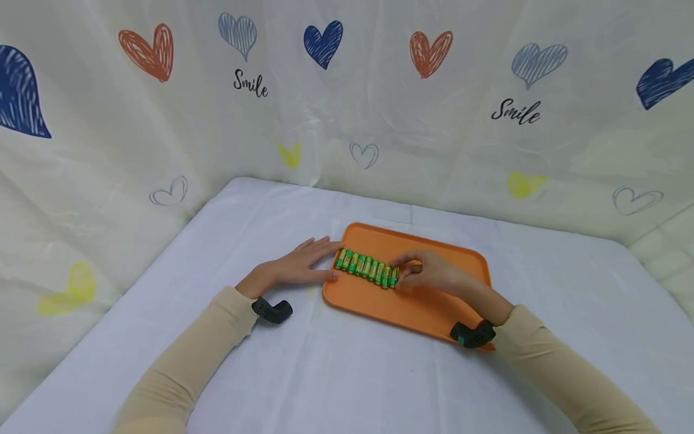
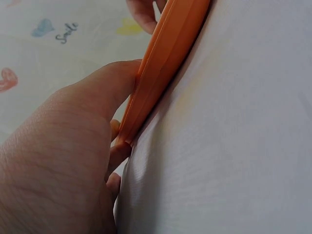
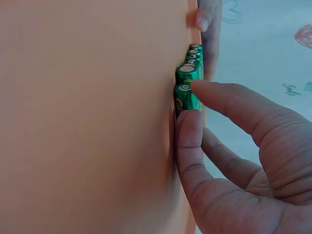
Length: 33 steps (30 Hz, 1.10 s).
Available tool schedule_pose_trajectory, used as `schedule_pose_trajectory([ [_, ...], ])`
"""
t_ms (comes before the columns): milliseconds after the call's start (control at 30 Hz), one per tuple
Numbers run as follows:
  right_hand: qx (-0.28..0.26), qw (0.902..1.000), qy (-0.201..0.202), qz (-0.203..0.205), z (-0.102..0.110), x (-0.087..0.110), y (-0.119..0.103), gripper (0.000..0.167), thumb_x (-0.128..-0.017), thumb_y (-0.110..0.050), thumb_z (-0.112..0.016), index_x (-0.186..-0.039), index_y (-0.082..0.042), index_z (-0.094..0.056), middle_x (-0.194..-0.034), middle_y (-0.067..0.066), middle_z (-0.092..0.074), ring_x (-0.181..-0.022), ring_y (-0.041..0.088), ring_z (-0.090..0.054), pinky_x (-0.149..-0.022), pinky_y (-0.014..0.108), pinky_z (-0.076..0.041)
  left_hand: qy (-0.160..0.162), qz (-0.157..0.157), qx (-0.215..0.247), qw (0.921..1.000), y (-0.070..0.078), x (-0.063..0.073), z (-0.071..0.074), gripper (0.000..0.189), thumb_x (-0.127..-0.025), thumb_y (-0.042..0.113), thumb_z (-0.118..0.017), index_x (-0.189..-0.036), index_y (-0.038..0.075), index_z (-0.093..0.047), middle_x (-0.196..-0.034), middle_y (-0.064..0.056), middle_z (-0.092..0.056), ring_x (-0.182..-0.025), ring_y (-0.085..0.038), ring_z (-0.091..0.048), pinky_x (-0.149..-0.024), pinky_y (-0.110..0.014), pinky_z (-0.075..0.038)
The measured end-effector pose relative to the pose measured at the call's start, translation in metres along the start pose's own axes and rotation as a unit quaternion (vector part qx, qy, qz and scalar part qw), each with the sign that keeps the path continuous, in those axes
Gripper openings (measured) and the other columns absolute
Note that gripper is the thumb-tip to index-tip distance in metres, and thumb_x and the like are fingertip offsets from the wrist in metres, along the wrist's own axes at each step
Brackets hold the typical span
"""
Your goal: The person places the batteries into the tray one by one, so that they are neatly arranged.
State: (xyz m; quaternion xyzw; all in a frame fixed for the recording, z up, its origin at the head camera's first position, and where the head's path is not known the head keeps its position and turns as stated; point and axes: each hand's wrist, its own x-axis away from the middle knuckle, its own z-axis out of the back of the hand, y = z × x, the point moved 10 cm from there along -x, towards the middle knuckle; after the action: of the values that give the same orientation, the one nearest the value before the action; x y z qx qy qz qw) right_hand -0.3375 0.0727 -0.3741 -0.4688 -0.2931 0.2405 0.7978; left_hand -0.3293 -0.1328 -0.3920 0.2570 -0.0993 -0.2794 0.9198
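On an orange tray (image 1: pixel 379 304), several green AA-type batteries (image 1: pixel 364 266) lie side by side in a slanting row that starts near the left rim. My right hand (image 1: pixel 431 271) is at the row's right end, thumb and a finger pinching the end battery (image 3: pixel 185 99). In the right wrist view that battery stands close against its neighbour. At the tray's left rim, my left hand (image 1: pixel 298 263) has its fingers extended, thumb touching the rim in the left wrist view. The left fingertips reach beside the row's left end.
A white cloth (image 1: pixel 347 367) covers the table under the tray. Behind hangs a pale sheet (image 1: pixel 368 108) printed with hearts and the word Smile. A black wrist device (image 1: pixel 273 310) sits at the left cuff, and another black device (image 1: pixel 473 334) at the right overlaps the tray's front edge.
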Motion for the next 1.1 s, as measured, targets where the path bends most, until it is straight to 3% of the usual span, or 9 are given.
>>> schedule_pose_trajectory([
  [133, 0.042, 0.999, 0.014, 0.003, -0.001, -0.003, -0.003, 0.051, -0.086, -0.011, -0.076, -0.131, 0.002, -0.055, -0.104, 0.015, -0.06, -0.081, 0.018, -0.06, -0.076, 0.026, -0.05, -0.001, 0.005, -0.001, 1.0, -0.002, 0.002, 0.0, 0.079, -0.093, 0.057, -0.055, -0.157, 0.025, -0.021, -0.162, 0.003, -0.02, -0.151, -0.015, -0.004, -0.121, -0.041, 0.003],
  [300, 0.092, 0.9953, 0.026, 0.014, -0.005, -0.007, -0.01, 0.056, -0.081, -0.018, -0.081, -0.128, 0.001, -0.057, -0.111, 0.015, -0.059, -0.079, 0.019, -0.059, -0.074, 0.027, -0.05, 0.002, 0.002, -0.002, 1.0, -0.002, 0.004, 0.002, 0.079, -0.093, 0.057, -0.054, -0.157, 0.024, -0.022, -0.162, 0.002, -0.021, -0.151, -0.017, -0.004, -0.121, -0.042, 0.003],
  [367, 0.093, 0.9952, 0.027, 0.016, -0.006, -0.008, -0.013, 0.056, -0.081, -0.015, -0.081, -0.128, 0.004, -0.056, -0.117, 0.015, -0.055, -0.079, 0.019, -0.058, -0.072, 0.027, -0.051, 0.004, 0.001, -0.003, 1.0, -0.002, 0.004, 0.002, 0.079, -0.093, 0.057, -0.054, -0.157, 0.024, -0.022, -0.162, 0.002, -0.022, -0.151, -0.017, -0.005, -0.121, -0.042, 0.002],
  [733, 0.062, 0.9977, 0.025, 0.011, -0.007, -0.005, -0.009, 0.051, -0.085, -0.008, -0.075, -0.129, 0.006, -0.053, -0.116, 0.019, -0.05, -0.077, 0.017, -0.057, -0.074, 0.026, -0.051, -0.004, 0.0, 0.004, 1.0, -0.001, 0.0, -0.001, 0.078, -0.093, 0.057, -0.054, -0.157, 0.025, -0.022, -0.162, 0.002, -0.02, -0.151, -0.017, -0.004, -0.121, -0.042, 0.003],
  [1100, 0.037, 0.9992, 0.009, 0.014, -0.008, -0.006, -0.014, 0.051, -0.091, -0.01, -0.068, -0.134, 0.007, -0.046, -0.118, 0.021, -0.047, -0.077, 0.02, -0.06, -0.077, 0.03, -0.052, 0.004, 0.005, 0.005, 1.0, -0.004, 0.007, 0.006, 0.082, -0.093, 0.057, -0.055, -0.157, 0.021, -0.02, -0.162, -0.001, -0.019, -0.151, -0.02, -0.005, -0.121, -0.043, 0.002],
])
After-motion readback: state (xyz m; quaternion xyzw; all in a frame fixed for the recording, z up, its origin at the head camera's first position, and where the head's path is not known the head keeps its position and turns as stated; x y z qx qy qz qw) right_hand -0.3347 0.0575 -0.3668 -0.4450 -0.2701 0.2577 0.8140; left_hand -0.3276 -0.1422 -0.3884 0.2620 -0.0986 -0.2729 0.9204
